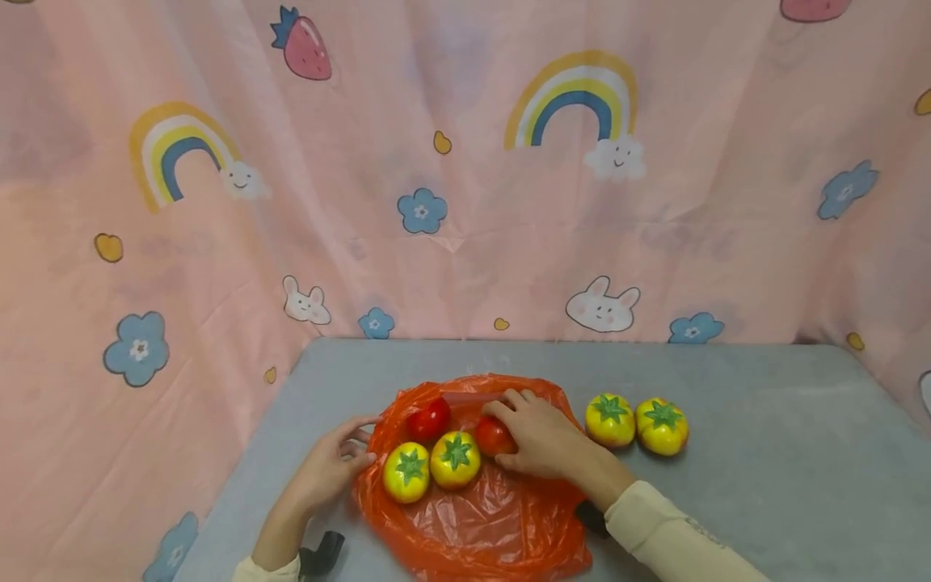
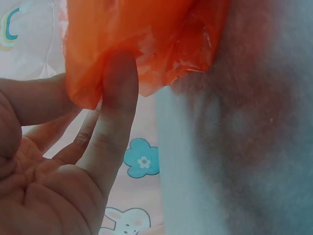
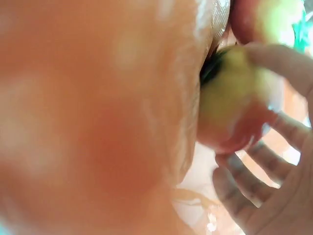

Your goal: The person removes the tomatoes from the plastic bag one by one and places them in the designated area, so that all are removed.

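An orange plastic bag (image 1: 494,525) lies spread on the grey table with its mouth open. At its left rim my left hand (image 1: 327,465) pinches the thin plastic between thumb and fingers, seen close in the left wrist view. Over the bag, my right hand (image 1: 545,436) grips a tomato-like fruit (image 1: 494,437), its red side showing; the right wrist view shows yellow and a dark green top on it. Beside it in the bag are two yellow ones with green star-shaped tops, a front-left fruit (image 1: 406,474) and a middle fruit (image 1: 456,461), plus a red one (image 1: 429,420) behind.
Two more yellow fruits, a nearer one (image 1: 610,420) and a farther one (image 1: 663,427), sit side by side on the table (image 1: 764,485), right of the bag. Pink printed cloth (image 1: 465,267) hangs behind the table and along its left side.
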Available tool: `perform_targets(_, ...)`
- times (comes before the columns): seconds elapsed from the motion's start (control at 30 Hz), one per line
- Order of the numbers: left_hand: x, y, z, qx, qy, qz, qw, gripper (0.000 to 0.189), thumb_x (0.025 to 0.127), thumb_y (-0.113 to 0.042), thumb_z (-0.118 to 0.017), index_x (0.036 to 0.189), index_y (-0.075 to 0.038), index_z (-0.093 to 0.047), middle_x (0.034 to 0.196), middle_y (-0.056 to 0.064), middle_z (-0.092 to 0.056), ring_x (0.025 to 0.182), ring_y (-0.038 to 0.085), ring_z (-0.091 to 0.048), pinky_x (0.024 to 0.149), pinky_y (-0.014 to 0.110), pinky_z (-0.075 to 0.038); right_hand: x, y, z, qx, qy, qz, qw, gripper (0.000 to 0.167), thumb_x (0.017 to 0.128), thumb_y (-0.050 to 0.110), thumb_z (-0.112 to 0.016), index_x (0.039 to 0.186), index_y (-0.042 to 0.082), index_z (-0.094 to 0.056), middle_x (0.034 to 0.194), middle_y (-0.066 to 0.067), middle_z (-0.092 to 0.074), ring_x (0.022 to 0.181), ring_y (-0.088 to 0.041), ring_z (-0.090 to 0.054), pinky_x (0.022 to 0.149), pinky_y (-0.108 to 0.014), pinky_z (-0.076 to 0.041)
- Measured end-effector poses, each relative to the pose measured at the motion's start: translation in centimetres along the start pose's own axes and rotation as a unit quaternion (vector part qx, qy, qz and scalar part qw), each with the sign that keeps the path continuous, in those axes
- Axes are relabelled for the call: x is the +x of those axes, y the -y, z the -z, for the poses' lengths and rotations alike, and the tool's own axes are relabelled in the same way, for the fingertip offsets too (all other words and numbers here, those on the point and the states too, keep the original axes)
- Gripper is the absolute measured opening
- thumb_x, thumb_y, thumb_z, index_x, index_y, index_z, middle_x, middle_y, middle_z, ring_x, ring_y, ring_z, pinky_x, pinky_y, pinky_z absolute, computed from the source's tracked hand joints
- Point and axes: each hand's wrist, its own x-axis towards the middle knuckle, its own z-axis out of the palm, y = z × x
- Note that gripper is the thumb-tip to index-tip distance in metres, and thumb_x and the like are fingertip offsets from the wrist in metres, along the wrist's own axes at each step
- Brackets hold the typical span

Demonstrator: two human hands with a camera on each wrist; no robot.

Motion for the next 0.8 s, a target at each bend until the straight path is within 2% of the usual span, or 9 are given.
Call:
perform_targets(0.13, 0.1, -0.4, -0.2, 0.001, 0.003, 0.001, 1.0000, 0.052, 0.088, 0.002, -0.068, 0.133, -0.023, -0.061, 0.110, 0.007, -0.065, 0.085, 0.017, -0.064, 0.076, 0.033, -0.058, -1.1, -0.4, 0.5, 0.018, 0.038, -0.051, 0.9978, 0.068, 0.085, 0.061, -0.067, 0.141, 0.028, -0.050, 0.137, -0.005, -0.059, 0.121, -0.030, -0.060, 0.103, -0.056, -0.047)
perform_targets(0.23, 0.0, -0.5, -0.2, -0.002, 0.004, 0.010, 0.9999, 0.053, 0.088, 0.003, -0.068, 0.133, -0.022, -0.061, 0.110, 0.008, -0.065, 0.084, 0.018, -0.063, 0.076, 0.033, -0.058, -1.7, -0.4, 0.7, 0.050, 0.062, -0.078, 0.9938, 0.071, 0.086, 0.070, -0.059, 0.141, 0.026, -0.050, 0.132, -0.002, -0.065, 0.113, -0.023, -0.064, 0.100, -0.053, -0.050)
perform_targets(0.3, -0.1, -0.5, -0.1, -0.006, 0.005, 0.011, 0.9999, 0.053, 0.088, 0.004, -0.067, 0.134, -0.021, -0.060, 0.110, 0.009, -0.065, 0.083, 0.018, -0.063, 0.076, 0.033, -0.058, -2.0, -0.4, 0.8, 0.070, 0.072, -0.082, 0.9916, 0.066, 0.088, 0.069, -0.056, 0.137, 0.025, -0.054, 0.123, 0.002, -0.069, 0.104, -0.018, -0.066, 0.097, -0.050, -0.052)
perform_targets(0.37, -0.1, -0.5, -0.1, -0.007, 0.003, 0.013, 0.9999, 0.052, 0.088, 0.003, -0.067, 0.134, -0.021, -0.060, 0.110, 0.009, -0.065, 0.084, 0.018, -0.063, 0.076, 0.033, -0.058, -2.4, -0.3, 0.7, 0.081, 0.075, -0.081, 0.9907, 0.060, 0.091, 0.067, -0.053, 0.133, 0.024, -0.058, 0.119, 0.004, -0.070, 0.103, -0.016, -0.066, 0.097, -0.049, -0.052)
perform_targets(0.43, -0.1, -0.4, -0.1, -0.005, 0.002, 0.013, 0.9999, 0.053, 0.088, 0.003, -0.067, 0.134, -0.022, -0.060, 0.110, 0.008, -0.065, 0.084, 0.018, -0.063, 0.076, 0.033, -0.058, -2.7, -0.4, 0.7, 0.084, 0.068, -0.075, 0.9913, 0.056, 0.095, 0.063, -0.049, 0.133, 0.023, -0.060, 0.122, 0.002, -0.069, 0.109, -0.019, -0.066, 0.100, -0.050, -0.050)
perform_targets(0.5, 0.0, -0.3, -0.2, -0.004, 0.002, 0.014, 0.9999, 0.053, 0.088, 0.003, -0.068, 0.134, -0.023, -0.060, 0.110, 0.008, -0.065, 0.084, 0.018, -0.063, 0.076, 0.033, -0.058, -3.1, -0.4, 0.7, 0.086, 0.056, -0.073, 0.9920, 0.057, 0.096, 0.062, -0.047, 0.136, 0.024, -0.058, 0.132, 0.000, -0.065, 0.122, -0.023, -0.061, 0.105, -0.052, -0.046)
perform_targets(0.63, 0.1, -0.3, -0.3, -0.003, 0.003, 0.011, 0.9999, 0.052, 0.088, 0.002, -0.068, 0.134, -0.023, -0.060, 0.110, 0.008, -0.064, 0.085, 0.018, -0.063, 0.076, 0.033, -0.058, -4.0, -0.3, 0.9, 0.093, 0.028, -0.061, 0.9934, 0.058, 0.091, 0.062, -0.057, 0.140, 0.031, -0.054, 0.143, 0.000, -0.056, 0.133, -0.028, -0.053, 0.109, -0.057, -0.042)
perform_targets(0.8, 0.0, -0.4, -0.1, 0.000, -0.004, 0.011, 0.9999, 0.051, 0.088, 0.004, -0.067, 0.133, -0.020, -0.061, 0.110, 0.009, -0.064, 0.085, 0.018, -0.063, 0.074, 0.032, -0.056, -5.0, 0.1, 0.7, 0.107, 0.036, -0.029, 0.9932, 0.060, 0.084, 0.045, -0.076, 0.138, 0.032, -0.055, 0.144, 0.001, -0.053, 0.130, -0.030, -0.053, 0.107, -0.059, -0.042)
